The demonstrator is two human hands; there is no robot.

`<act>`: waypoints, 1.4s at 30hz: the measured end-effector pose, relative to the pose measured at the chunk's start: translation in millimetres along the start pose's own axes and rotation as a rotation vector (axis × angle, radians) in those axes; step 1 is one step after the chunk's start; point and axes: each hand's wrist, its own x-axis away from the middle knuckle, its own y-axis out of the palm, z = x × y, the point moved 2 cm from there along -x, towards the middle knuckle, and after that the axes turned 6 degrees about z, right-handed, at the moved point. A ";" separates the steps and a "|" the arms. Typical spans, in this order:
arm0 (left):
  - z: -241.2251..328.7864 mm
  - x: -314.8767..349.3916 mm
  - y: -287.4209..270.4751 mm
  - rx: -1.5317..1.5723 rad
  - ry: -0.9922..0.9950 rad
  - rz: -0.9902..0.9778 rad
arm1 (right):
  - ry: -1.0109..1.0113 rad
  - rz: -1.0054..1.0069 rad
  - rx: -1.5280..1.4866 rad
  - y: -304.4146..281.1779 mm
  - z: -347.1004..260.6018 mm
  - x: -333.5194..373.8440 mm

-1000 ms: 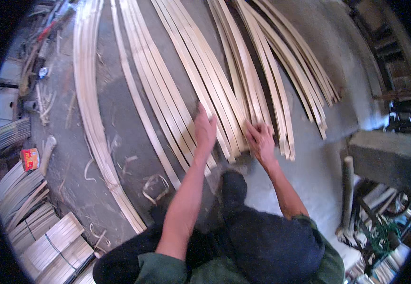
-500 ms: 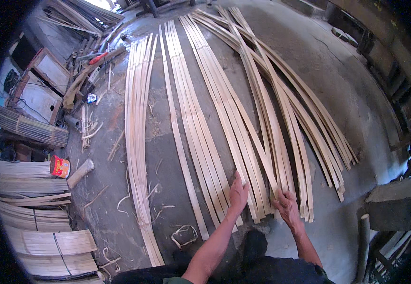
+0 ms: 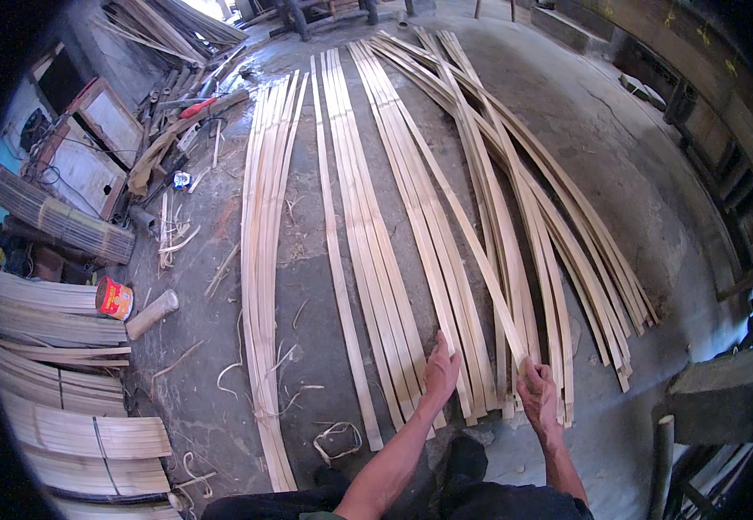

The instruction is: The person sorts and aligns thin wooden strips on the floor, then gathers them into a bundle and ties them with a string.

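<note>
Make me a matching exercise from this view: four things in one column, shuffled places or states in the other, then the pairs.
Things:
1. Right hand
2. Left hand
3. Red tub
4. Strip bundle

Places and states:
A. Bound with a dark tie
B. At the laid-out strips, farther left than the other hand
C. Fingers closed on the near end of a pale strip
D. Next to a short pale cylinder

Pairs: 1-C, 2-B, 3-D, 4-A

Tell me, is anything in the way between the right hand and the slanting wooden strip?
No, nothing I can see. The right hand has its thumb and fingers right on the near end of the slanting strip. Other strips lie left of it, not in between.
</note>
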 end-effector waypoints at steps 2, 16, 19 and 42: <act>0.2 0.1 -0.2 0.000 -0.014 -0.015 | -0.011 0.006 0.010 4.4 2.6 -0.3; -17.1 -1.7 0.1 0.221 0.008 0.154 | -0.093 -0.024 0.051 42.3 -18.1 18.4; 16.7 7.6 -1.5 0.373 0.123 0.176 | 0.130 -0.142 -0.286 63.8 -32.8 25.7; 51.3 52.6 21.2 -0.168 0.606 0.105 | 0.075 0.042 -0.016 27.9 5.5 -12.6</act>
